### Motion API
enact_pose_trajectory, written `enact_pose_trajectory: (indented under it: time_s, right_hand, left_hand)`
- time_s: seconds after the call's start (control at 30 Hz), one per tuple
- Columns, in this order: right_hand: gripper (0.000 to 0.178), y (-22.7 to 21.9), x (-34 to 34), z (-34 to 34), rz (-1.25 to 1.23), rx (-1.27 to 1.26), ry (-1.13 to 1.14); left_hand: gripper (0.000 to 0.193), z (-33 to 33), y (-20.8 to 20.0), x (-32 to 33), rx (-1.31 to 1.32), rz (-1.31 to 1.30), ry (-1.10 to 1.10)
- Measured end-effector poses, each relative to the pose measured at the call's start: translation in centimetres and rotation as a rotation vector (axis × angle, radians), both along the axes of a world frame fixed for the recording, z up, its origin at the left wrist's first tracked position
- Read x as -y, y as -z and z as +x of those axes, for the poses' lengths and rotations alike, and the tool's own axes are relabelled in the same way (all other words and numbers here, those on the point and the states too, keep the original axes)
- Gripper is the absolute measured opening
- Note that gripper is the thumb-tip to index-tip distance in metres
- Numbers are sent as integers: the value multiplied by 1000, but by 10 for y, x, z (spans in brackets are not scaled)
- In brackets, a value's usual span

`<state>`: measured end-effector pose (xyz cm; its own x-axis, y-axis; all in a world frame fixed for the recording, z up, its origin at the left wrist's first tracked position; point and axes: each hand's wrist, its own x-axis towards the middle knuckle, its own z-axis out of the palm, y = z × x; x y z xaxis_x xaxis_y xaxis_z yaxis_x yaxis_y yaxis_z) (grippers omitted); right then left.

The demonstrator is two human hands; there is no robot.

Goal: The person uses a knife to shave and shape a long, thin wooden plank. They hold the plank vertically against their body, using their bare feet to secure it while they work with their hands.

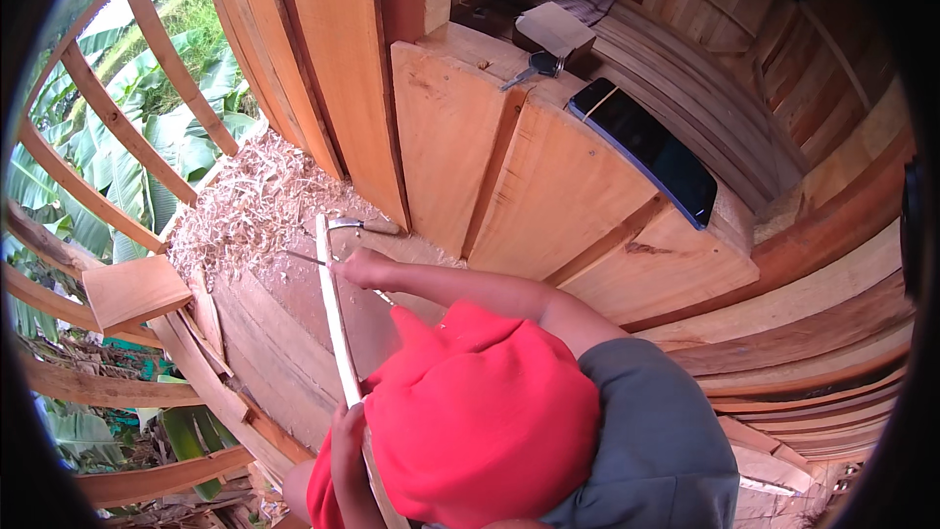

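A long, thin, pale wooden strip rises from low in the picture towards the shavings. My left hand is closed round its lower part, beside red cloth that hides some of the strip. Near the strip's upper end my right hand is closed on a knife. The narrow dark blade of the knife crosses the strip and shows on its left side; the fingers hide the handle. Just beyond lies a curved-bladed tool with a wooden handle on the floor.
Wood shavings are heaped on the board floor. A slatted wooden railing curves along the left, with a wood block beside it. On the plank ledge sit a phone, keys and a small box.
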<state>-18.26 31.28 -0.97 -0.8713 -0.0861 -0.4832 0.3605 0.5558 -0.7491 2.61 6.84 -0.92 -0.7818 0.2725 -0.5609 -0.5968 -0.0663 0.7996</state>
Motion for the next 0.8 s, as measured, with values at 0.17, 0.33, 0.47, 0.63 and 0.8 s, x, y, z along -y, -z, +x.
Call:
enact_pose_trajectory:
  time_s: [0.17, 0.33, 0.47, 0.63, 0.8]
  right_hand:
    - [59, -1, -28, 6, 175, -210, 150]
    - [49, 55, -39, 24, 279, -172, 130]
    - [42, 70, -47, 38, 301, -73, 3]
    - [32, 94, -57, 51, 300, -182, -98]
    - [34, -24, -69, 75, 349, -223, -623]
  left_hand:
    - [35, -2, -11, -7, 32, -2, -19]
    - [34, -1, -29, -11, 78, 17, -89]
    - [32, -4, -29, -6, 80, 28, -125]
    - [32, -13, -36, -10, 116, -58, -76]
    - [31, -18, 20, 22, -169, -215, 19]
